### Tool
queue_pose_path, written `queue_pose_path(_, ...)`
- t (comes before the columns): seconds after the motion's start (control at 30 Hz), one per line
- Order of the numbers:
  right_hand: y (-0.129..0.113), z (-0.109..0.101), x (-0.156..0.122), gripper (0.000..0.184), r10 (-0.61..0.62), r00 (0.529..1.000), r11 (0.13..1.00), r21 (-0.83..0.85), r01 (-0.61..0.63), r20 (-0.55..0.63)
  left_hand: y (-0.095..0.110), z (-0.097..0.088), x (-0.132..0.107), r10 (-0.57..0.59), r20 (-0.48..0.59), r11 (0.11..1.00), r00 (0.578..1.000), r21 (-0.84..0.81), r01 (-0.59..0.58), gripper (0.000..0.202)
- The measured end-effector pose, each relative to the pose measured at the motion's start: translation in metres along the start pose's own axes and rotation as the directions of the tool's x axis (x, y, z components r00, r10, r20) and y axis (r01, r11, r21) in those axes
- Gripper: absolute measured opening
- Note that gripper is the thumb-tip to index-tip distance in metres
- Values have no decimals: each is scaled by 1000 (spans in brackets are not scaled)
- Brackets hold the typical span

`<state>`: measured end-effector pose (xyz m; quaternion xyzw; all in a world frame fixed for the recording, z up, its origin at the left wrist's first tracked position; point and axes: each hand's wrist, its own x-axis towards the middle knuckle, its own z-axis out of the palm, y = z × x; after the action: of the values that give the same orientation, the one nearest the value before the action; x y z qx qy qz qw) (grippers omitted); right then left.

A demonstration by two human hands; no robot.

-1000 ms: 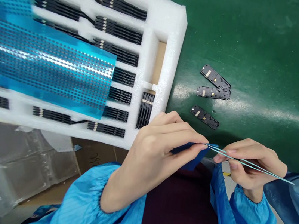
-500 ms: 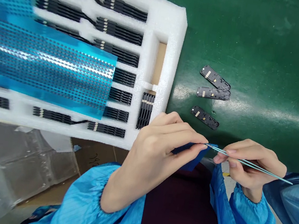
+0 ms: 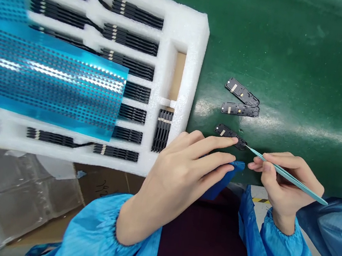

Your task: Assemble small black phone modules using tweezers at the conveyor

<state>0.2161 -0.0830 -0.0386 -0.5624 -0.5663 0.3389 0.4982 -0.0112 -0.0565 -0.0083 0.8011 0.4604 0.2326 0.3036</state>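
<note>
My right hand grips a pair of teal tweezers, with the tips at the right end of the nearest black plastic part. The index fingertip of my left hand rests on that same part. Lower down, its other fingers are closed on a piece of blue film, which hangs by the table's front edge and is partly hidden by the hand. Whether the tweezers hold something small cannot be made out. Two more black plastic parts lie just beyond, touching each other.
To the left stands a white foam tray with rows of stacked black parts. A blue dotted sheet covers some of its rows. The tray and loose parts are on a green table. Cardboard under clear plastic lies below the tray.
The tweezers' tips have moved from my left fingertips up to the nearest black part, and their arms have come together. My left index finger has stretched out onto that part.
</note>
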Motion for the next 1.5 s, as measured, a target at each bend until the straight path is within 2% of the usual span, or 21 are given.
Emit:
queue_pose_path(0.2, 0, 4, -2, 21, -20, 1000, 998, -61, 20, -9, 0, 5, 1, 9, -8, 996, 1000, 87, -8, 10)
queue_pose_path(0.43, 1, 5, -3, 27, -40, 999, 992, -116, 41, 6, 0, 6, 2, 17, -14, 995, 1000, 96, -15, 10)
queue_pose_path(0.7, 5, 4, -5, 33, -134, 991, 972, -193, 135, 15, 1, 3, 2, 5, -3, 996, 1000, 89, -5, 11)
queue_pose_path(0.87, 3, 5, -5, 36, -260, 963, 917, -294, 271, 75, 2, 3, 2, 9, -2, 996, 1000, 87, -9, 10)
queue_pose_path(1.13, 5, 3, -14, 33, -380, 909, 784, -461, 415, 171, 1, 4, 2, 5, -4, 997, 1000, 80, -5, 10)
queue_pose_path(1.3, 4, 2, -17, 32, -392, 897, 742, -505, 441, 207, 0, 5, 3, 22, 4, 995, 1000, 101, -22, 10)
queue_pose_path(1.5, 0, 1, -20, 43, -382, 891, 725, -518, 453, 245, 0, 5, 4, 85, 32, 985, 996, 151, -89, 16)
